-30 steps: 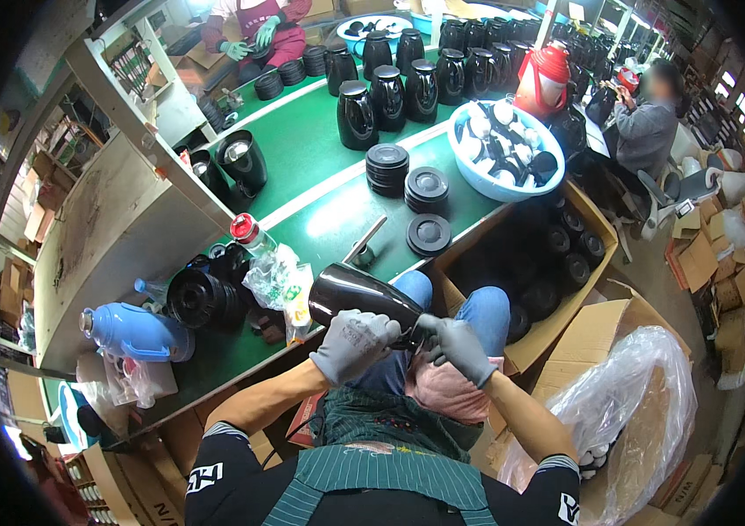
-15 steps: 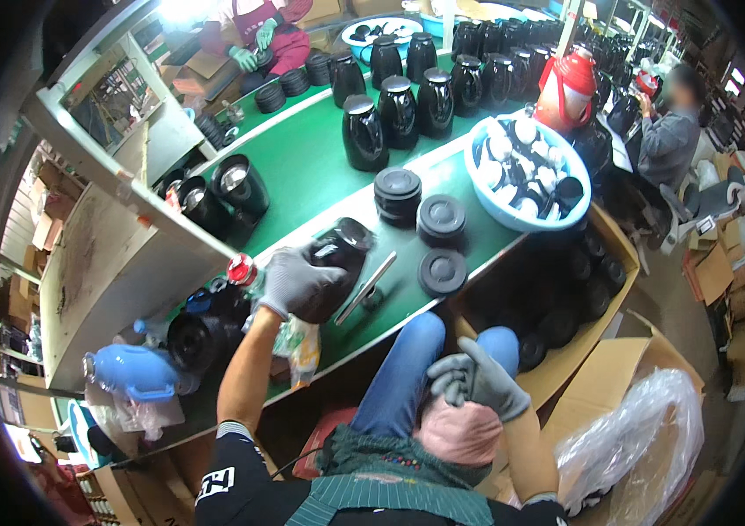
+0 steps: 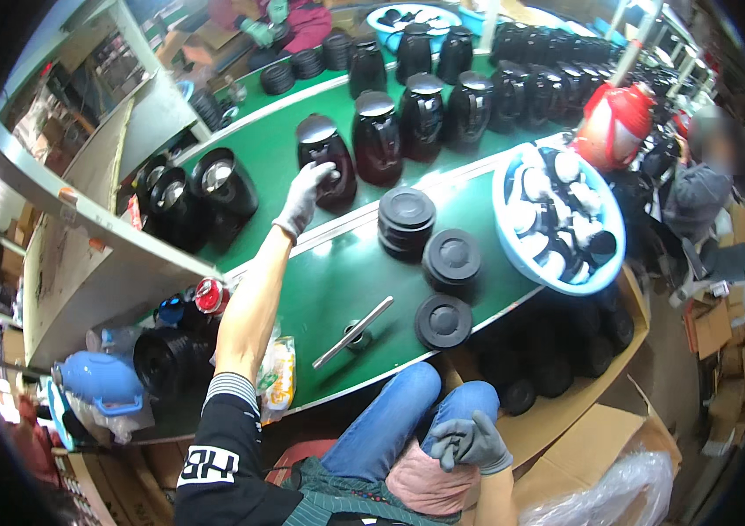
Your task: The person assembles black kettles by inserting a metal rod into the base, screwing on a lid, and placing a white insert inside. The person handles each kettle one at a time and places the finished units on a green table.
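My left hand [image 3: 300, 198], in a grey glove, reaches across the green bench with its fingers against the lower side of a glossy black vacuum-jug body [image 3: 323, 156]. That jug body stands upright with a silvery top, at the near left end of a row of similar ones. Close to my knee my right hand [image 3: 471, 443], also gloved, rests with loosely bent fingers and nothing visible in it. Before me on the bench lies a metal bar tool [image 3: 353, 333]. Stacked black round lids [image 3: 407, 215] stand to its right, with a single lid stack [image 3: 443, 322] near the edge.
A light-blue basin [image 3: 611, 267] of black and white parts stands at the right. Behind it is a red jug [image 3: 613, 127]. An open carton [image 3: 530, 421] of black parts sits beside my knees. Open black jugs [image 3: 219, 186] stand at left. Other people work farther off.
My left hand has carried the black jug body from above the near bench up and away to the row's end, where it stands. My right hand stays by my knee, fingers more bent.
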The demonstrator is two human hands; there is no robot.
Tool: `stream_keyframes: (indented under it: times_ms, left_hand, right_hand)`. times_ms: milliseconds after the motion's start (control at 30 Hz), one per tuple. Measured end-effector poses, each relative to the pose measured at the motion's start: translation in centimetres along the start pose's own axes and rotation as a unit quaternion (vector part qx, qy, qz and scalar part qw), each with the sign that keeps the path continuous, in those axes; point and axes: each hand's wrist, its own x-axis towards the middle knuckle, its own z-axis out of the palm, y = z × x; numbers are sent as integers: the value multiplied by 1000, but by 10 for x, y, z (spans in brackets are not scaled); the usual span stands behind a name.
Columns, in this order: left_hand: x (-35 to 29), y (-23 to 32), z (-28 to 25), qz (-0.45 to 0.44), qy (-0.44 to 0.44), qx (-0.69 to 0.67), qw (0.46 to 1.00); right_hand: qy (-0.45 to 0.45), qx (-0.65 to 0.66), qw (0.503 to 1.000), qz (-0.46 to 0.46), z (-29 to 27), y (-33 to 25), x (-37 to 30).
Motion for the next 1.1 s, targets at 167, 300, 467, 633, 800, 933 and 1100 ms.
stream_keyframes:
  times_ms: [167,300,467,633,800,933,1100]
  left_hand:
    - [-42,15,-32,202,218,436,850]
    - [-58,57,-82,251,304,740,545]
    - [-39,69,-137,184,265,764,559]
    - [-78,91,-98,306,221,789,484]
    - [-174,169,-35,374,77,705,598]
    - [-261,220,6,403,-93,648,640]
    - [-341,224,36,359,-283,590,665]
  right_hand:
    - [-18,-1,1000,8,-8,2,-1]
    - [-12,-12,1000,2,-10,0,-2]
    - [11,-35,999,-1,-13,1,4]
    - [183,-180,966,-18,33,8,19]
    - [183,-618,760,-82,114,9,54]
    - [57,-875,332,-348,210,-5,119]
    - [-8,-933,156,-323,259,3,136]
